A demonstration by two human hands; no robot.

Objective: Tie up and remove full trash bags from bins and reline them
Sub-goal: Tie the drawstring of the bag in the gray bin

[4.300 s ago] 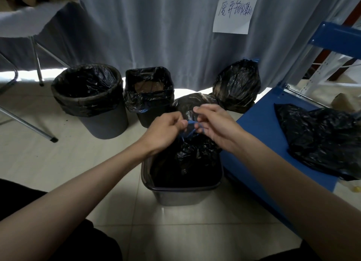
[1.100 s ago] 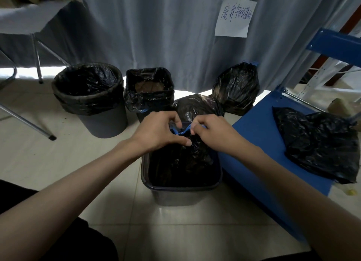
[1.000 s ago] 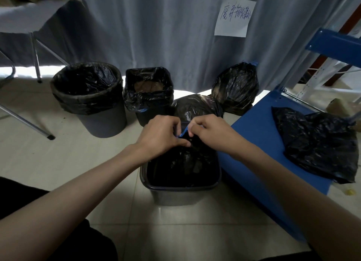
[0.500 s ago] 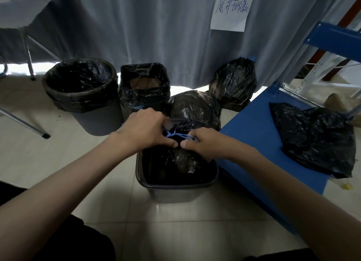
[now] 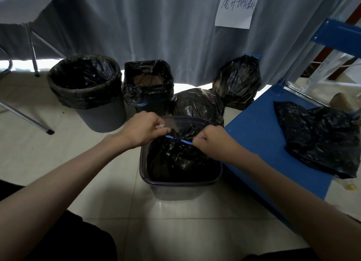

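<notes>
A full black trash bag [image 5: 175, 157] sits inside a dark square bin [image 5: 180, 188] on the floor in front of me. Its neck is gathered by a blue drawstring [image 5: 178, 139] stretched taut sideways. My left hand [image 5: 144, 131] grips the left end of the string. My right hand [image 5: 213, 141] grips the right end. Both hands hover just above the bin's far half.
A round lined bin [image 5: 88, 93] and a smaller lined square bin [image 5: 148, 85] stand behind. Two tied full bags [image 5: 237, 81] [image 5: 197, 104] rest by the grey curtain. A blue platform [image 5: 259, 136] at right carries a loose black bag [image 5: 318, 136]. A table leg [image 5: 25, 116] crosses at left.
My hands have moved apart, left and right, and the blue drawstring is now pulled straight and taut across the bag's gathered neck.
</notes>
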